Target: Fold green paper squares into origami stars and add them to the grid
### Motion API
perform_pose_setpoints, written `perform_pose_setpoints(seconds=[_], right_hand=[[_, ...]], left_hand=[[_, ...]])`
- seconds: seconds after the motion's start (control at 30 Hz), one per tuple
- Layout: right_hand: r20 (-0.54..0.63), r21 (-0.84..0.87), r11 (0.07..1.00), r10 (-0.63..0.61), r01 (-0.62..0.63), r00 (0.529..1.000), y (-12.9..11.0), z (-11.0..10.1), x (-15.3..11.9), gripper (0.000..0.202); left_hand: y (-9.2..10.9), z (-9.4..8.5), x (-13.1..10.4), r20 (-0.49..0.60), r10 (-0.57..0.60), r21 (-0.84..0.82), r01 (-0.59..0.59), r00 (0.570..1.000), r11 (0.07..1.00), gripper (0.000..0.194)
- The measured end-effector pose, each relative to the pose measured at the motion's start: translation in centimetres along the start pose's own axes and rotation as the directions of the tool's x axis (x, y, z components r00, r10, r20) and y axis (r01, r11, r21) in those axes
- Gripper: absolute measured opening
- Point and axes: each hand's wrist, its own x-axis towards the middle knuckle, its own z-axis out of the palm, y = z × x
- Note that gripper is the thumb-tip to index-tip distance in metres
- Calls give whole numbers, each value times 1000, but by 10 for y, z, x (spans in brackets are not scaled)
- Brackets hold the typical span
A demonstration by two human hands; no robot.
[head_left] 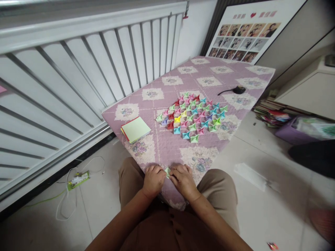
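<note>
left hand (154, 179) and right hand (182, 178) pinching a small pale-green piece of paper (167, 172) between them, near corner of a purple floral cloth-covered table (167, 150), multicoloured folded-paper shapes (194, 111) in rows beyond

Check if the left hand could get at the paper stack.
Probably yes: only tablecloth shows between the left hand and the paper stack, though that hand is at the small green paper.

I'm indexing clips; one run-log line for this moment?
left hand, right hand: touching small pale-green paper piece | ahead: rows of multicoloured folded-paper pieces | left: flat paper stack, pale-green top
</note>
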Motion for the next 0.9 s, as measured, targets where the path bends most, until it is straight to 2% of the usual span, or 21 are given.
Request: perform_pose_setpoints(seconds=[0.23, 0.57, 0.9], right_hand=[[-23, 9, 1000, 11, -10, 1000, 2, 3, 1, 9], [11, -118, 991, 72, -70, 997, 1, 1, 8, 17], [38, -136, 981, 142, -135, 989, -1, -2, 13, 15]], left_hand=[[2, -4, 1, 34, -11, -6, 11, 999, 1000, 24], [7, -11, 7, 25, -92, -23, 92, 995, 995, 19], [9, -22, 23, 200, -167, 7, 169, 966, 986, 18]])
